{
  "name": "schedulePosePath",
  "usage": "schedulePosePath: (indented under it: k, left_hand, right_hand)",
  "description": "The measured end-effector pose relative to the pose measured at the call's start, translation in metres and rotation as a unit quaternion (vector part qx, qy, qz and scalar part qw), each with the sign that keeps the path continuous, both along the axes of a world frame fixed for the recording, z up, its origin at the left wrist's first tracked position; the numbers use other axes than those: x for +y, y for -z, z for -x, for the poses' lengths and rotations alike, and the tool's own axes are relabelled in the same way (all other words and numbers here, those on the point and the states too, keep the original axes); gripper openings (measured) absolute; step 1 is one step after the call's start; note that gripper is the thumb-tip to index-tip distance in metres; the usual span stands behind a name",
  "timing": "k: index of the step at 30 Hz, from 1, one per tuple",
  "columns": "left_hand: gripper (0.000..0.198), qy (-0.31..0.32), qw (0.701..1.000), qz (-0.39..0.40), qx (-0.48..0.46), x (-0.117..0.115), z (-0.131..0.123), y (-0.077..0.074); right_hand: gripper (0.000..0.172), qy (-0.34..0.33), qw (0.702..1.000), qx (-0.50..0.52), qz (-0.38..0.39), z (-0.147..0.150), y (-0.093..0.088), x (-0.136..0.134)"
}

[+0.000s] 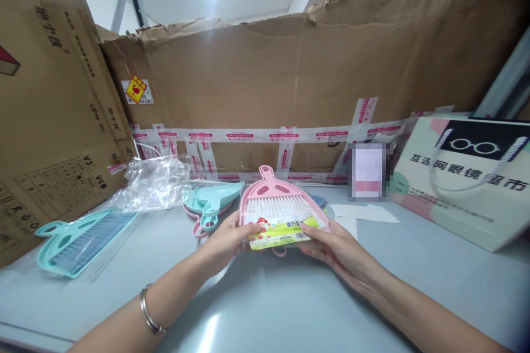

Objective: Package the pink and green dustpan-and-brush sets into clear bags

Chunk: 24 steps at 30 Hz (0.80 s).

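A pink dustpan and brush set (pixel 271 185) is held between my two hands above the table, its handle pointing away from me. White bristles lie across the pan, and a yellow-green printed label (pixel 277 234) covers the near end. My left hand (pixel 232 237) grips the left edge with the thumb on the label. At the right edge, my right hand (pixel 331 242) is closed with its thumb on the label too. Left of the held set, turquoise dustpans (pixel 213 198) lie stacked with a pink one under them. The fingers beneath the set are mostly hidden.
A turquoise dustpan and brush (pixel 83 242) in clear wrap lies at the left. Behind it is crumpled clear plastic (pixel 153 182). Cardboard (pixel 248 77) walls the back; a cardboard box (pixel 58 110) stands left. A paper bag (pixel 464 182) and white paper slips (pixel 364 212) are at the right.
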State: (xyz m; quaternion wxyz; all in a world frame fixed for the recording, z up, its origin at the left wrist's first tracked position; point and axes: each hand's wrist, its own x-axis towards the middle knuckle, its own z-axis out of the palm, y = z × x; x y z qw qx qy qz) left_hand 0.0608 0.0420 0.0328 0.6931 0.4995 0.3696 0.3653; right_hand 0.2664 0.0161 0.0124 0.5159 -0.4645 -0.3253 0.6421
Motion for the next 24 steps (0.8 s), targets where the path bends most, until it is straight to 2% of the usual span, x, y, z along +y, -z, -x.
schedulePosePath:
  k: [6, 9, 11, 14, 16, 19, 24]
  left_hand:
    - [0.039, -0.089, 0.996, 0.002, 0.03, 0.003, -0.006, 0.012]
    - [0.036, -0.124, 0.992, 0.01, 0.035, 0.005, -0.006, 0.014]
    - [0.036, -0.105, 0.994, 0.006, 0.033, 0.004, -0.005, 0.012]
    - [0.038, -0.016, 0.999, 0.017, 0.022, 0.001, -0.002, 0.005]
    - [0.041, 0.018, 0.999, 0.03, 0.011, -0.001, 0.001, 0.0]
    - [0.042, -0.006, 1.0, 0.026, 0.004, 0.001, 0.003, -0.001]
    - [0.029, -0.052, 0.999, -0.002, 0.015, 0.007, 0.001, 0.008]
  right_hand:
    - [0.032, 0.038, 0.999, 0.006, 0.039, 0.004, 0.001, 0.0]
    - [0.031, 0.048, 0.998, 0.019, 0.044, 0.004, 0.002, 0.0]
    - [0.033, 0.052, 0.998, 0.022, 0.042, 0.003, 0.003, 0.001]
    - [0.031, 0.072, 0.996, 0.005, 0.043, 0.001, 0.005, 0.003]
    - [0.029, 0.072, 0.997, -0.009, 0.038, 0.001, 0.005, 0.004]
    - [0.028, 0.052, 0.999, -0.003, 0.016, 0.002, 0.002, 0.003]
    - [0.035, 0.022, 0.997, 0.07, -0.027, 0.002, -0.001, 0.0]
